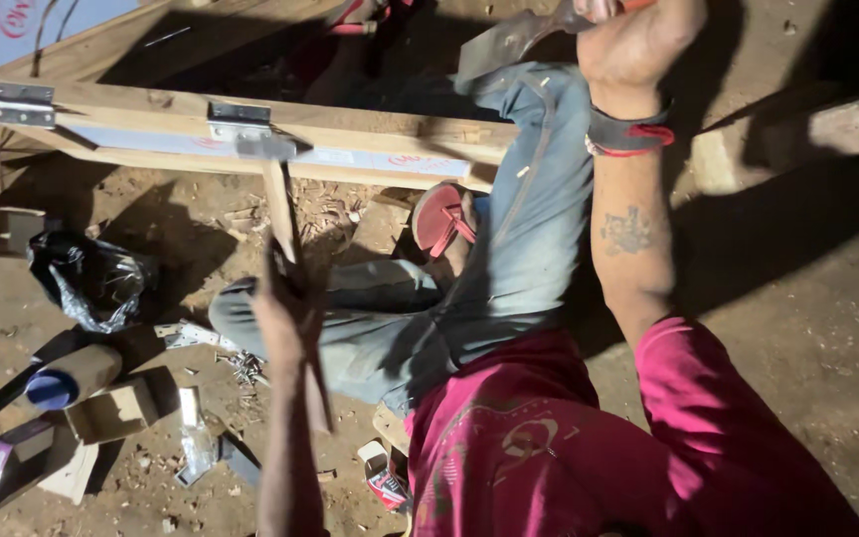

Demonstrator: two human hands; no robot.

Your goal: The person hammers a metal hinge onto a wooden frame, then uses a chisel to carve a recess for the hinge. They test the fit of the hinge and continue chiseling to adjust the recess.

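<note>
My left hand (285,308) is clenched around the wooden handle of a hammer (272,174), whose metal head rests against the long wooden frame (370,134) lying across the far side of the scene, just beside a metal hinge (239,119). Another hinge (20,103) sits further left on the same frame. My right hand (638,40) is raised at the far right, closed around a metal tool (509,40) whose flat blade points left; its exact kind I cannot tell. My red sandal (441,217) is braced near the frame. On the dirt floor to the near left lie a black plastic bag (91,278), an open cardboard box (111,410) and scattered screws (246,368).
</note>
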